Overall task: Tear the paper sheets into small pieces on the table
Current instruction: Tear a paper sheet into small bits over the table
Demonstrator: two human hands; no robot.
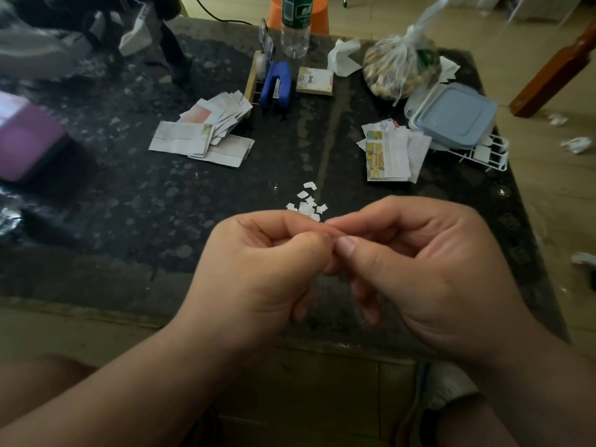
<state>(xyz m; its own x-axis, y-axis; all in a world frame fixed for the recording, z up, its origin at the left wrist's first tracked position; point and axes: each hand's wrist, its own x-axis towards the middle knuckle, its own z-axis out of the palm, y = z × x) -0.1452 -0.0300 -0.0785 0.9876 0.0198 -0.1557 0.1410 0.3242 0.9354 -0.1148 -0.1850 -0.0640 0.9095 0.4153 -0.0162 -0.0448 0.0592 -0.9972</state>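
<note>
My left hand point(258, 269) and my right hand point(429, 269) meet over the near middle of the dark table point(145, 204). Thumbs and forefingers press together in a pinch, and the other fingers are curled. A tiny paper scrap between the fingertips is almost wholly hidden. Just beyond the fingertips lies a small heap of white torn bits point(308, 203). A pile of larger torn paper pieces point(206, 127) lies at the left middle. A second stack of printed pieces point(390, 153) lies at the right.
At the back stand a blue stapler point(277, 85), a clear bottle point(295, 27), a small notepad point(314, 80), a tied plastic bag point(400, 69) and a blue-lidded box point(454, 116) on a white rack point(490, 156). A purple box point(25, 140) sits far left. Scraps litter the floor point(574, 145).
</note>
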